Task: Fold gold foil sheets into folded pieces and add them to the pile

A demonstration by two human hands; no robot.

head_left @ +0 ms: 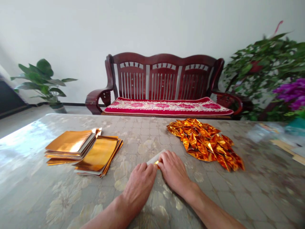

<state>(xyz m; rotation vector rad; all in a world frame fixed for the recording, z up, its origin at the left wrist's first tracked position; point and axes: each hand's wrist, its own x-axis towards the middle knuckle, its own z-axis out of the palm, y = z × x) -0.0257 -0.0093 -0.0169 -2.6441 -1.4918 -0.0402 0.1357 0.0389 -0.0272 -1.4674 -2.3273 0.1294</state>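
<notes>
Both hands meet at the middle of the table over one sheet of foil paper (154, 158), its grey-white back showing and a bit of gold at the fingertips. My left hand (141, 178) has its fingers closed on the sheet's near left part. On the right side of the same sheet, my right hand (173, 170) pinches with bent fingers. Much of the paper is hidden under the hands. To the left lie two stacks of gold foil paper (69, 141), the nearer one (98, 152) overlapping the other. A heap of folded gold foil pieces (205, 140) is spread beyond my right hand.
A patterned cover lies on the table (133, 203). Behind it stands a dark red wooden bench (163, 79) with a red floral cushion (166, 106). Clear plastic bags (264, 131) and flat tan strips (289, 149) lie at the right. Potted plants (45, 79) flank the bench.
</notes>
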